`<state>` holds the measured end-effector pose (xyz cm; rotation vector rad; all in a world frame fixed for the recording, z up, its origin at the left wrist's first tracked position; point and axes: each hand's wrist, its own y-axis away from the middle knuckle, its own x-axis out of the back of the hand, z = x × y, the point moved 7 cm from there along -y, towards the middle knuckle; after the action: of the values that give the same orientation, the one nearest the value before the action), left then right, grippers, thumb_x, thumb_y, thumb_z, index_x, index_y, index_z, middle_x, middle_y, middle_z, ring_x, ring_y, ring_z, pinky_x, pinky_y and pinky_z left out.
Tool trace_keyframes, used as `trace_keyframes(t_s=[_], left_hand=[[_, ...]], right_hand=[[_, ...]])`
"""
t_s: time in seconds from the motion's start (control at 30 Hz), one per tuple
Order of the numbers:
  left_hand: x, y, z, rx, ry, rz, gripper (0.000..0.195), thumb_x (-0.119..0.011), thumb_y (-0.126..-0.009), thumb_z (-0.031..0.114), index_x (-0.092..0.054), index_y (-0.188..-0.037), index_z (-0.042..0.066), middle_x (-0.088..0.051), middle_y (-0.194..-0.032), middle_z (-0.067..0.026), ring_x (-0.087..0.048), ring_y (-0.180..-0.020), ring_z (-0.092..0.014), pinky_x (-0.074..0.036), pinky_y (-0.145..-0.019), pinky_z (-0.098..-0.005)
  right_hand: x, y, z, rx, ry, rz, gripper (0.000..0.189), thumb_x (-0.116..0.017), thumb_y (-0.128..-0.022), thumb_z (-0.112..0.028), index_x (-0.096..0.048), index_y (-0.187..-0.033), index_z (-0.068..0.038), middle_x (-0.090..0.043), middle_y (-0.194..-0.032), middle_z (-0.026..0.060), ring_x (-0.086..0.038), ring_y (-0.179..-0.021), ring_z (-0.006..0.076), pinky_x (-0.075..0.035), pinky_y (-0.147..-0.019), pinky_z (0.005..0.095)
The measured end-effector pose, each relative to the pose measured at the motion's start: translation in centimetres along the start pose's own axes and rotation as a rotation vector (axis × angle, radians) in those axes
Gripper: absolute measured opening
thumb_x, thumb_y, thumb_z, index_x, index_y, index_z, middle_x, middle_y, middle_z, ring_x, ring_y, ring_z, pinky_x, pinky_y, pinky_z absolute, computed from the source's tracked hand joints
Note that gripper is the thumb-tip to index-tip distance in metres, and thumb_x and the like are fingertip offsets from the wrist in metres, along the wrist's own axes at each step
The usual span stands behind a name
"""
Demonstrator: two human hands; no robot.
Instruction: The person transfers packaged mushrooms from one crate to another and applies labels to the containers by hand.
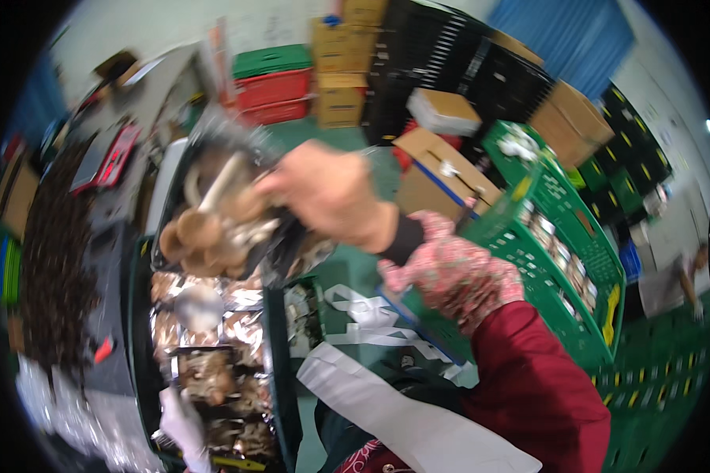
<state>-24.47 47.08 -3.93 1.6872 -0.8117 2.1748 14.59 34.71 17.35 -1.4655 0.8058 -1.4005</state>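
Observation:
Blurred by motion, my right hand [325, 195] grips the edge of a black plastic tray of brown mushrooms [204, 236], raised above a crate. The tray has clear film about it. My left hand [180, 420], in a white glove, is low at the crate's near left part, close to film-wrapped packs of mushrooms [213, 378]; whether it grips one cannot be told. Those packs lie in rows inside the dark green crate [281, 378]. A round pale blurred spot lies over the upper packs. A long white paper strip [390, 402] hangs in front of my body.
At the left, a table holds a red-framed scale [115, 156] and a dark heap [59, 266]. A green crate with packs [568, 254] stands at the right, beside an open cardboard box [444, 177]. White strips [367, 313] lie on the floor. Another person [671, 284] is at the far right.

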Motion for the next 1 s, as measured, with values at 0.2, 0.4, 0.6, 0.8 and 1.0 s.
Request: trace_keyframes(t_s=[0.2, 0.4, 0.6, 0.8, 1.0], left_hand=[[12.0, -9.0, 20.6, -0.448, 0.212, 0.541, 0.031, -0.062, -0.090, 0.012, -0.053, -0.114, -0.007, -0.061, -0.080, -0.0175, -0.059, -0.064, -0.032, -0.046, -0.058, -0.0373], [16.7, -8.0, 60.2, -1.196, 0.729, 0.309, 0.033, -0.065, -0.078, -0.004, -0.060, -0.110, 0.000, -0.064, -0.105, -0.0170, -0.064, -0.090, -0.029, -0.050, -0.078, -0.0350], [12.8, 5.2, 87.6, -1.972, 0.491, -0.031, 0.014, -0.048, -0.088, 0.020, -0.054, -0.096, 0.010, -0.055, -0.081, -0.0091, -0.063, -0.074, -0.025, -0.051, -0.059, -0.0366], [-11.7, 9.0, 95.8, -1.973, 0.129, -0.932, 0.036, -0.056, -0.090, 0.028, -0.054, -0.123, 0.016, -0.062, -0.111, -0.0179, -0.059, -0.104, -0.036, -0.046, -0.088, -0.0446], [-11.8, 7.5, 93.7, -1.938, 0.330, -0.505, 0.047, -0.055, -0.086, 0.047, -0.057, -0.114, 0.010, -0.062, -0.107, -0.0160, -0.058, -0.102, -0.036, -0.045, -0.087, -0.0459]], right_hand=[[37.7, 5.5, 7.5, -0.154, 0.848, -0.042, 0.015, -0.066, -0.087, -0.011, -0.057, -0.078, -0.002, -0.044, -0.064, 0.0101, -0.046, -0.050, 0.0215, -0.037, -0.047, 0.0318], [59.9, 18.9, 10.1, -0.425, 1.127, -0.503, 0.025, -0.067, -0.085, -0.017, -0.049, -0.073, -0.004, -0.045, -0.066, 0.0131, -0.050, -0.056, 0.0312, -0.038, -0.049, 0.0389], [65.8, 33.1, 12.4, -0.900, 0.660, -0.591, 0.028, -0.067, -0.084, -0.017, -0.047, -0.072, -0.001, -0.045, -0.065, 0.0167, -0.049, -0.057, 0.0341, -0.040, -0.052, 0.0389], [60.6, 46.4, 14.4, -1.389, 0.232, -0.640, 0.027, -0.057, -0.092, -0.028, -0.057, -0.084, -0.002, -0.055, -0.070, 0.0196, -0.054, -0.064, 0.0341, -0.043, -0.060, 0.0404], [67.8, 56.2, 14.0, -1.014, 0.935, -1.198, 0.027, -0.049, -0.091, -0.023, -0.058, -0.092, 0.003, -0.060, -0.093, 0.0244, -0.056, -0.087, 0.0388, -0.043, -0.076, 0.0467]])
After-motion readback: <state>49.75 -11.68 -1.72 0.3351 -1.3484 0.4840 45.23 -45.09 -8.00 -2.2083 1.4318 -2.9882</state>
